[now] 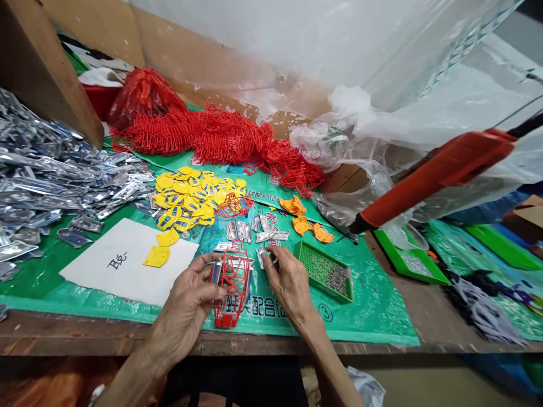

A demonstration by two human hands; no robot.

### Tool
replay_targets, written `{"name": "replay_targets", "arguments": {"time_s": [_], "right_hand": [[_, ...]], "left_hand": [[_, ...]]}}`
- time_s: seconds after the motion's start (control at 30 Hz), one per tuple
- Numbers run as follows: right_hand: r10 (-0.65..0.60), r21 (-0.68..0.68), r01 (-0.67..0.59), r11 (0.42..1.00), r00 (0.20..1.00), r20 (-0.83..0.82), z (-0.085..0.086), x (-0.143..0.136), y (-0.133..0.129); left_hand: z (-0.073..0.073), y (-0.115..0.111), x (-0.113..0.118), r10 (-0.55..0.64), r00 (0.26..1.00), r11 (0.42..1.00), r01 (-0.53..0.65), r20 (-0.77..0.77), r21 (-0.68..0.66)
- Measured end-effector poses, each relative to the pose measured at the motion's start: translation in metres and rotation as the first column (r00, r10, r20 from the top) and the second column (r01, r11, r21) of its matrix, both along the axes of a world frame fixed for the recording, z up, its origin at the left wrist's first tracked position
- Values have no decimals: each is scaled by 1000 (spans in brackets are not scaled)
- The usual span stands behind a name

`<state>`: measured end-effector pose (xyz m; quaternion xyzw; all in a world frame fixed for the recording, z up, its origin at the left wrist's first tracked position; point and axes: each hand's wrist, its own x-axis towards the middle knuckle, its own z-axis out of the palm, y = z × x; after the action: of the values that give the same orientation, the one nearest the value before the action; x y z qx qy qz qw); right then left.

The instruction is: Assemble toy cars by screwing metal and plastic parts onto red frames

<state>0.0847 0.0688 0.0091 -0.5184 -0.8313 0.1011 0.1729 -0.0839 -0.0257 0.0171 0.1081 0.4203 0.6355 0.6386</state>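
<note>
A red plastic frame (231,288) stands over the green sheet near the table's front edge, with a silvery piece inside its left side. My left hand (186,302) is closed on the frame's left side, thumb across it. To the right, my right hand (291,285) has its fingertips on a small silvery piece (260,257). More silvery pieces (271,234) lie just beyond both hands. Beside my right hand is a green tray (304,254) of small screws. Two yellow pieces (156,255) rest on a white sheet (102,265) at the left.
Silvery parts (55,169) are heaped at the left. Yellow pieces (186,198) and a long pile of red frames (212,133) lie farther back. Orange pieces (301,225) sit behind the tray. A red electric screwdriver (441,175) hangs at the right, its tip low over the table.
</note>
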Motion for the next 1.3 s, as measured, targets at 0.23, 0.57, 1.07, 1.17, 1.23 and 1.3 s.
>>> {"name": "replay_targets", "arguments": {"time_s": [0.23, 0.57, 1.07, 1.17, 1.23, 1.3], "right_hand": [[214, 3, -214, 977, 976, 41, 18, -46, 36], [210, 75, -235, 969, 947, 245, 8, -83, 98], [186, -150, -167, 975, 975, 122, 1, -147, 86], [164, -189, -145, 971, 983, 86, -8, -154, 93], [176, -198, -163, 967, 983, 51, -10, -153, 97], [191, -181, -186, 966, 982, 8, -8, -147, 98]], "left_hand": [[-13, -8, 2, 35, 999, 999, -35, 5, -31], [-20, -10, 2, 86, 995, 996, -87, 60, 20], [-22, -10, 3, 144, 987, 986, -148, 68, 69], [-20, -10, 5, 161, 985, 984, -165, 59, 69], [-19, -9, 6, 166, 985, 983, -169, 45, 71], [-19, -9, 6, 169, 985, 982, -171, 31, 75]]}}
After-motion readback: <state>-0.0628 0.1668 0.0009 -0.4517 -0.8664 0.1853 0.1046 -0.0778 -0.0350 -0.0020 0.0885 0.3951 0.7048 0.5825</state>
